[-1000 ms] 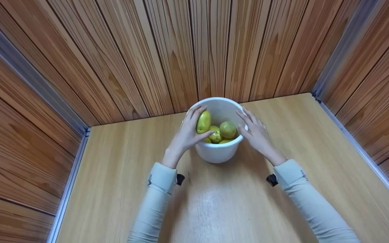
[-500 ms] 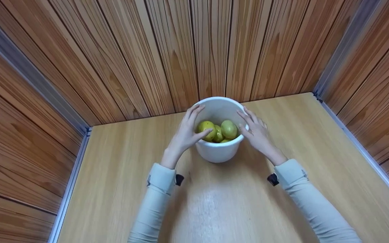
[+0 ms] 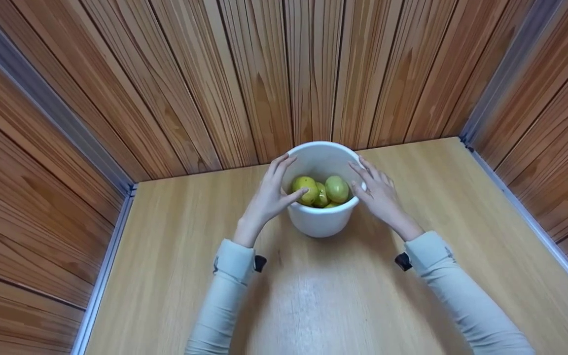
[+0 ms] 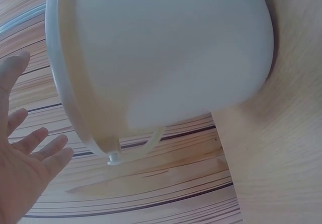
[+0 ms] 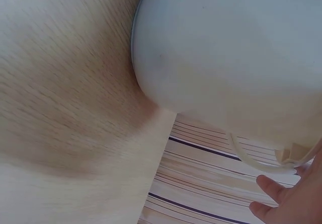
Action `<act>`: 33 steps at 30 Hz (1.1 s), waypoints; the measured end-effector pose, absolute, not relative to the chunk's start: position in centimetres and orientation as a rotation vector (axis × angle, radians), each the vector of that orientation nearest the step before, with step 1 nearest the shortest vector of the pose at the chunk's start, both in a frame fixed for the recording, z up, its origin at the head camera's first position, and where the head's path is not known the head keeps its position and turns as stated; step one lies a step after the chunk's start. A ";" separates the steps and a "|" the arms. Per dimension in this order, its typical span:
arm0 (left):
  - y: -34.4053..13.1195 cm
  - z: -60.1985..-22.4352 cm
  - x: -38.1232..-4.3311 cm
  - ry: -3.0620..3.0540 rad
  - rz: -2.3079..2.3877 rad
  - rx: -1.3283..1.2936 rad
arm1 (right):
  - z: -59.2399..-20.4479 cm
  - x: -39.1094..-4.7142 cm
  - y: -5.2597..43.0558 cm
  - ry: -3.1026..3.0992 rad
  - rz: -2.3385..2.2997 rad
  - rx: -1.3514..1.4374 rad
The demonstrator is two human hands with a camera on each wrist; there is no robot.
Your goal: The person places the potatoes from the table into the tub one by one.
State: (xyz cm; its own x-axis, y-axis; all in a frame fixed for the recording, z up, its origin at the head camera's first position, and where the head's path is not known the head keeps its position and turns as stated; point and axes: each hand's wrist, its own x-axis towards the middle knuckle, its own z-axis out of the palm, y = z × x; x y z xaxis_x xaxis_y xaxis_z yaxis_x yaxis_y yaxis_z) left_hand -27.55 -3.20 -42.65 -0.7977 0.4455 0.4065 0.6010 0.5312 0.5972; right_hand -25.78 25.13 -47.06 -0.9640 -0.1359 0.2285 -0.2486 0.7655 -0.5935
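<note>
A white bucket [image 3: 319,221] stands upright on the table with several yellow-green fruits inside. A rounded yellow one [image 3: 305,190] lies at the left, a paler green one [image 3: 337,188] at the right, and a knobbly yellow fruit [image 3: 321,195] between them. My left hand [image 3: 270,196] hovers at the bucket's left rim, fingers spread and holding nothing; its thumb overlaps the left fruit in the head view. Loosely bent fingers of my right hand [image 3: 378,193] reach over the right rim. In the left wrist view, bare air separates the left fingers [image 4: 53,151] from the bucket.
The wooden table [image 3: 308,296] extends toward me and to both sides. Wood-panelled walls [image 3: 244,74] rise at the back, left and right, with metal edging [image 3: 109,256] along the table's sides. A curved white handle [image 5: 246,156] hangs on the bucket's outside.
A second ago my left hand held the left fruit upright inside the bucket. It has let go, and the fruit now lies among the others. Both hands have stayed nearly in place.
</note>
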 end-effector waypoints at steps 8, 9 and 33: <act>-3.5 -42.8 -27.6 -2.563 -1.100 -0.867 | -46.8 -25.8 25.6 -2.779 0.900 0.334; -3.5 -42.8 -27.6 -2.561 -1.104 -0.866 | -46.8 -25.9 25.6 -2.781 0.899 0.330; -4.3 -43.8 -27.7 -2.602 -1.103 -0.795 | -45.9 -25.9 26.4 -2.759 0.799 0.375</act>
State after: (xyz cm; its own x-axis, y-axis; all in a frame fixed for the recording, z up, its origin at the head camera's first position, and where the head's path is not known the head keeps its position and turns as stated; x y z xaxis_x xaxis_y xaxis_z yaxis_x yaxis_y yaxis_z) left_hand -27.65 -4.28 -43.75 -0.8339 0.3983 0.3822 0.5516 0.5756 0.6037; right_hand -25.89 26.35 -45.93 -0.9372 -0.1763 0.3010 -0.3099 0.8169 -0.4864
